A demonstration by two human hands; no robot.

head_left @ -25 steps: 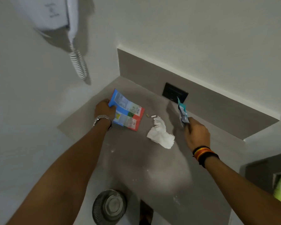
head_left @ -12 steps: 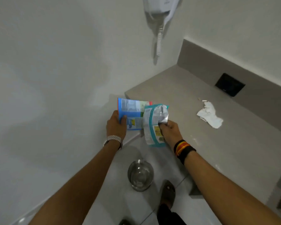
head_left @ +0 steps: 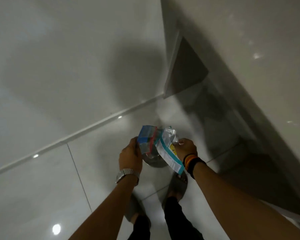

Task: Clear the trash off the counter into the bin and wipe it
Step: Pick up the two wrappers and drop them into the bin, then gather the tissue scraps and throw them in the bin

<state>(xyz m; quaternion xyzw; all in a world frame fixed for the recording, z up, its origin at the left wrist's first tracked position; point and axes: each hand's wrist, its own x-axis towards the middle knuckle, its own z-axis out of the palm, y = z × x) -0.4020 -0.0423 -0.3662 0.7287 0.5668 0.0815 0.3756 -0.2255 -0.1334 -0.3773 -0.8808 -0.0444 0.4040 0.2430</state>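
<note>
I look straight down at the floor. My left hand [head_left: 130,155] grips a blue and red carton [head_left: 146,138]. My right hand [head_left: 186,148] pinches a teal and white foil pouch [head_left: 168,149] by its torn silver top. Both wrappers hang side by side directly over a small round steel bin [head_left: 154,161] on the floor, which they mostly hide. The counter top is out of view; only its pale front [head_left: 241,75] rises on the right.
Glossy white floor tiles [head_left: 50,179] lie all around. A white wall [head_left: 68,58] with a skirting line runs across the left. My two feet in grey sandals [head_left: 177,185] stand just behind the bin. A dark recess [head_left: 185,70] sits under the counter.
The view has tipped from the counter down to the floor. Both hands have carried the carton and the pouch off the counter edge and lowered them over the bin.
</note>
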